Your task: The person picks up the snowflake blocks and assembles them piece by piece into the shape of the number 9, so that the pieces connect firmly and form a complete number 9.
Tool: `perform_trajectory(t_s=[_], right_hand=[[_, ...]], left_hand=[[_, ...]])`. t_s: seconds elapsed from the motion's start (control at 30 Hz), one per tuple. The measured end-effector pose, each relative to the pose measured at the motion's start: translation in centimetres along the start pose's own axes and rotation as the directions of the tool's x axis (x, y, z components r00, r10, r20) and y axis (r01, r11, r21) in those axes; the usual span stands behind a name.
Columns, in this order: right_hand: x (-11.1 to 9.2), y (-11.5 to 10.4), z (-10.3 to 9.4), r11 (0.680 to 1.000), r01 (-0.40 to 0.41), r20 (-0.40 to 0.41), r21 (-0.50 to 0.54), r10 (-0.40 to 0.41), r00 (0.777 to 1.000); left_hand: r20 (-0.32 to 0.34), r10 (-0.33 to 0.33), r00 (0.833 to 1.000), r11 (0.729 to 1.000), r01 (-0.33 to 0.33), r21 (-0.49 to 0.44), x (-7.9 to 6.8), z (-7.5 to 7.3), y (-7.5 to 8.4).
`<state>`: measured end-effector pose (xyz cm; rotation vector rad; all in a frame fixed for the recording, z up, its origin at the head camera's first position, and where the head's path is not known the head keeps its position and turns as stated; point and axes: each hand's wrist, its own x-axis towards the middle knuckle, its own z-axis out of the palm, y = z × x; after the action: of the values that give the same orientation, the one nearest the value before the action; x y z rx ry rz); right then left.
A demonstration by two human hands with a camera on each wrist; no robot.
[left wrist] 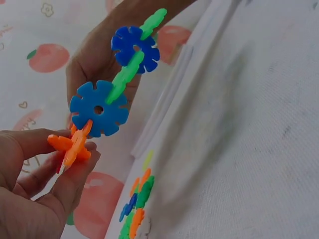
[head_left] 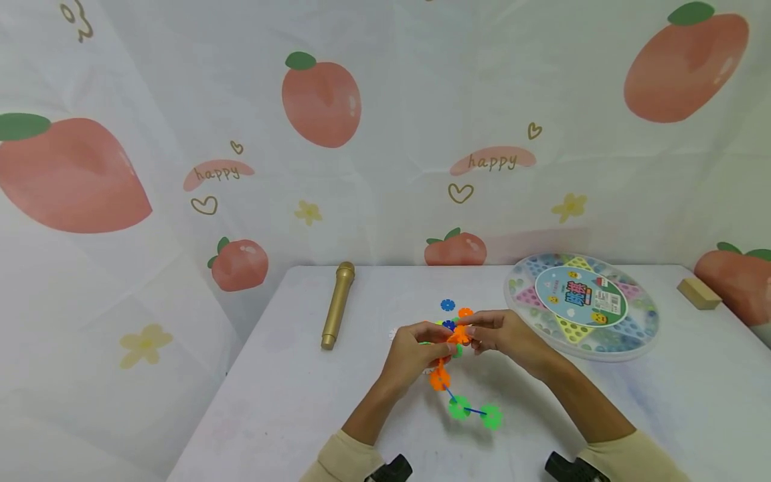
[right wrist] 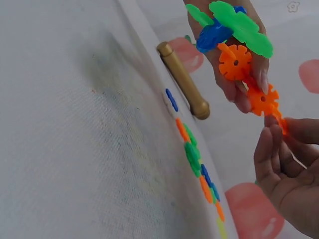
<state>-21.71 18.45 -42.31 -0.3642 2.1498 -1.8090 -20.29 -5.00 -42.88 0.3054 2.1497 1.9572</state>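
A chain of slotted plastic snowflake discs hangs between the hands and trails below them. My left hand (head_left: 412,353) pinches the chain's orange part with thumb and fingers. Opposite it, my right hand (head_left: 510,340) pinches an orange snowflake disc (right wrist: 263,99) at the chain's upper end, fingertips close to the left ones. Down the chain come another orange disc (head_left: 440,379), a green disc (head_left: 459,408) and an end green disc (head_left: 491,416), with blue discs (left wrist: 98,108) slotted between them. Part of the orange joint is hidden behind fingers.
Several loose discs, among them a blue one (head_left: 448,304), lie on the white table (head_left: 271,415) beyond the hands. A gold microphone-shaped stick (head_left: 339,306) lies left. Rightward are a round transparent case (head_left: 641,335) with a star-patterned board and a wooden block (head_left: 699,293). A printed cloth hangs behind.
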Motion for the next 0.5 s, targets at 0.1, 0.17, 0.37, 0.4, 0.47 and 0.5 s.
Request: perform_trajectory(t_s=[0.1, 0.17, 0.37, 0.4, 0.47, 0.5], right_hand=[[0.09, 0.14, -0.16, 0.999, -0.031, -0.016, 0.019, 0.031, 0.999], [0.07, 0.16, -0.21, 0.999, -0.039, -0.019, 0.029, 0.040, 0.999], [0.01, -0.05, -0.10, 0.998, -0.050, -0.021, 0.029, 0.050, 0.999], [0.01, -0.09, -0.04, 0.998, -0.054, -0.018, 0.026, 0.054, 0.998], [0.01, -0.14, 0.09, 0.998, -0.057, -0.010, 0.016, 0.057, 0.998], [0.00, -0.16, 0.19, 0.998, -0.056, -0.005, 0.010, 0.056, 0.998]], left_hand=[[0.006, -0.037, 0.999, 0.999, 0.038, -0.026, 0.01, 0.18, 0.06], [0.022, -0.056, 0.998, 0.998, 0.057, -0.042, -0.01, 0.24, 0.12], [0.085, -0.064, 0.994, 0.996, 0.068, -0.054, 0.05, 0.00, 0.05], [0.088, -0.056, 0.995, 0.997, 0.060, -0.049, 0.07, -0.07, 0.00], [0.085, -0.040, 0.996, 0.998, 0.043, -0.034, 0.07, -0.16, -0.11], [0.082, -0.036, 0.996, 0.999, 0.038, -0.030, 0.08, -0.20, -0.14]])
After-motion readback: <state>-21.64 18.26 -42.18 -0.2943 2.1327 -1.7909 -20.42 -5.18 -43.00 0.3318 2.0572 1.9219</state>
